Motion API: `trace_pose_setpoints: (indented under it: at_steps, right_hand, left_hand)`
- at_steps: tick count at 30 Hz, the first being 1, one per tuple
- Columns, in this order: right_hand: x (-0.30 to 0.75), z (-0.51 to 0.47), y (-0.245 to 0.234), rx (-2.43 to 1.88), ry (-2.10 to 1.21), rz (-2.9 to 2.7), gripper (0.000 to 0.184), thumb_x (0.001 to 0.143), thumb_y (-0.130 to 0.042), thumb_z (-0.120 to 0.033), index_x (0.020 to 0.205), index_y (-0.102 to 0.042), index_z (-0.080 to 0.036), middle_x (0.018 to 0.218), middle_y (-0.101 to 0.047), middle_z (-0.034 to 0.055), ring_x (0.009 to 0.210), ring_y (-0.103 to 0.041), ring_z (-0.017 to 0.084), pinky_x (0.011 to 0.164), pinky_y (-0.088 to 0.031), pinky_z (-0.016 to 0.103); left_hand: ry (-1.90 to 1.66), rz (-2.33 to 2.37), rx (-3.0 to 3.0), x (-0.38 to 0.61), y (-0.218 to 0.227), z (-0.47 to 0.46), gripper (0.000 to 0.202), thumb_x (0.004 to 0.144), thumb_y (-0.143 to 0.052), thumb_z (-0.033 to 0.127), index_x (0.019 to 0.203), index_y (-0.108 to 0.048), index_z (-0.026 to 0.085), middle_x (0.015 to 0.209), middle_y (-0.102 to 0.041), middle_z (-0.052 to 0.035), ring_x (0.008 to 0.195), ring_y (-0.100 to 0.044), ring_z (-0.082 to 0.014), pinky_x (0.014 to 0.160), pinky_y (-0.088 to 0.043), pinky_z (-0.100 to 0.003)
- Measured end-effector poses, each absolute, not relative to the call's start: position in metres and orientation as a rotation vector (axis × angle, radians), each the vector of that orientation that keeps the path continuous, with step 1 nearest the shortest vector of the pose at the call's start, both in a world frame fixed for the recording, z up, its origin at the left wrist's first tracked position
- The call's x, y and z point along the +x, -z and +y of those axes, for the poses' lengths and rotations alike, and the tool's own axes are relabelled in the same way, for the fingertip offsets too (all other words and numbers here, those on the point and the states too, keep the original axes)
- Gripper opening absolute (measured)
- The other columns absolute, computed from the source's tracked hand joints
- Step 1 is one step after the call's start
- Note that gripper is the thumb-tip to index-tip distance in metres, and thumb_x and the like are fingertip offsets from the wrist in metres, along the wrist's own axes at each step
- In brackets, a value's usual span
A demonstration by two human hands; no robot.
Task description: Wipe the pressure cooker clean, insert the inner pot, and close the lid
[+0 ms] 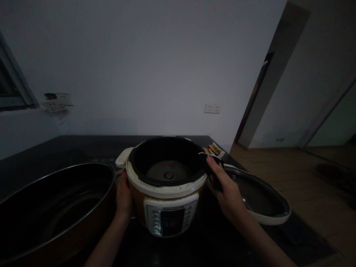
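Note:
An electric pressure cooker point(140, 206) stands in front of me with its top open. Inside its dark well, a round heating plate point(155, 171) with a small central button is visible. My left hand point(123, 194) holds the cooker's left side, just below the white side handle point(124, 157); the fingertips are hidden behind it. Along the right side of the rim, by the dark hinge, lies my right hand point(226, 185), fingers stretched forward and gripping the cooker there. The lid point(261, 196) is swung over to the right, its inner side facing up.
A large dark pot point(80, 228) stands close on the left. Behind the hinge sits a small brown and white item point(214, 150), hard to make out. The black countertop point(91, 142) meets a wall with sockets point(212, 108) and ends on the right above a wooden floor point(258, 161).

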State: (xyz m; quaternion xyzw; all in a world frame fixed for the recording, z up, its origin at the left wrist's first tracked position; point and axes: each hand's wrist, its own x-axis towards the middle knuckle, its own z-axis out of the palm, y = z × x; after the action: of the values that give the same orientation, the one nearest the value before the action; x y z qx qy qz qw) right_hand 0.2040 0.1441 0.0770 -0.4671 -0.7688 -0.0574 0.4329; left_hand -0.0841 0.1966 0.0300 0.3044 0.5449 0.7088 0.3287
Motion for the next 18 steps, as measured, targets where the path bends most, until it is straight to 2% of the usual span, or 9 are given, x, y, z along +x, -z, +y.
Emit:
trace_pose_setpoints:
  at_steps: [4,6,9,14,18]
  right_hand:
    - [0.195,0.147,-0.105,-1.406,0.153,-1.908,0.053,0.086,-0.043,-0.007,0.138,-0.051,-0.011,0.142,-0.052,0.0124,0.135,-0.045,0.024,0.116,-0.030,0.049]
    - [0.188,0.147,-0.122,-1.556,0.124,-1.917,0.053,0.083,-0.045,-0.006,0.135,-0.053,-0.007,0.139,-0.055,0.0146,0.132,-0.049,0.027,0.114,-0.034,0.047]
    - [0.176,0.139,-0.141,-1.714,0.043,-1.925,0.056,0.083,-0.046,-0.004,0.139,-0.050,-0.007,0.140,-0.054,0.0142,0.131,-0.051,0.027,0.111,-0.039,0.042]
    - [0.161,0.115,-0.149,-1.840,-0.019,-1.963,0.062,0.083,-0.047,-0.004,0.144,-0.042,-0.010,0.146,-0.047,0.0120,0.134,-0.047,0.024,0.110,-0.039,0.039]
    - [0.165,0.119,-0.161,-1.899,-0.019,-1.951,0.059,0.083,-0.046,-0.005,0.142,-0.047,-0.013,0.132,-0.061,0.0154,0.121,-0.060,0.028,0.102,-0.045,0.042]
  left_hand:
    - [-1.852,1.426,0.785,-0.087,-0.024,0.201,0.029,0.089,-0.043,0.031,0.097,-0.068,0.018,0.098,-0.072,-0.0026,0.103,-0.063,-0.0227,0.096,-0.048,-0.037]
    - [-1.845,1.421,0.774,-0.089,-0.021,0.203,0.030,0.090,-0.043,0.034,0.098,-0.068,0.019,0.097,-0.072,-0.0025,0.101,-0.064,-0.0228,0.094,-0.049,-0.037]
    - [-1.841,1.432,0.760,-0.090,-0.018,0.205,0.030,0.089,-0.045,0.037,0.097,-0.067,0.020,0.097,-0.072,-0.0024,0.100,-0.065,-0.0234,0.093,-0.050,-0.038]
    - [-1.840,1.482,0.729,-0.089,-0.021,0.202,0.028,0.087,-0.048,0.038,0.093,-0.068,0.019,0.096,-0.071,-0.0032,0.104,-0.063,-0.0254,0.099,-0.046,-0.042]
    - [-1.827,1.511,0.698,-0.087,-0.026,0.199,0.029,0.088,-0.046,0.037,0.094,-0.068,0.019,0.100,-0.071,-0.0044,0.108,-0.062,-0.0272,0.101,-0.045,-0.045]
